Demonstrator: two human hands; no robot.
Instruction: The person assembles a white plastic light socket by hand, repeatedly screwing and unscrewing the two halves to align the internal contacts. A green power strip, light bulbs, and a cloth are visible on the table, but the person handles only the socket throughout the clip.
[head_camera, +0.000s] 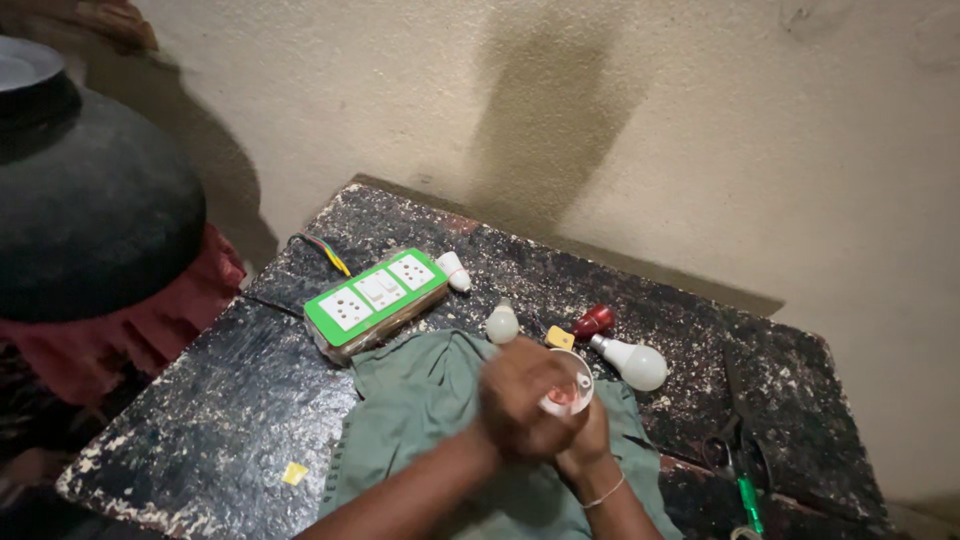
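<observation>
1. A dark, speckled worktable (200, 420) stands against a stained pale wall (700, 130), seen from above by a head-worn camera.
2. Nearest the viewer, two bare forearms reach in from the bottom edge and meet over a green cloth (420, 400) spread on the table.
3. The left hand (520, 395) is curled closed over the top of a bulb housing (570, 392), a white round part whose open mouth shows a reddish inside.
4. The right hand (585, 440), a thin band at its wrist, closes around the same housing from below. The image is blurred here, so the exact finger grip cannot be told.
5. The housing lies open with no dome on it, so the work looks partway through: taken apart, not yet closed up.
6. Just beyond the hands lie a small white bulb (502, 324), a larger white bulb (636, 363), a red-capped part (592, 321) and a small yellow piece (560, 338).
7. Further left sits a green and white socket board (375, 300) with coloured wires (328, 252) trailing from it.
8. At the right edge lies a green-handled tool (748, 492).
9. At far left stands a big dark round pot (90, 210).
</observation>
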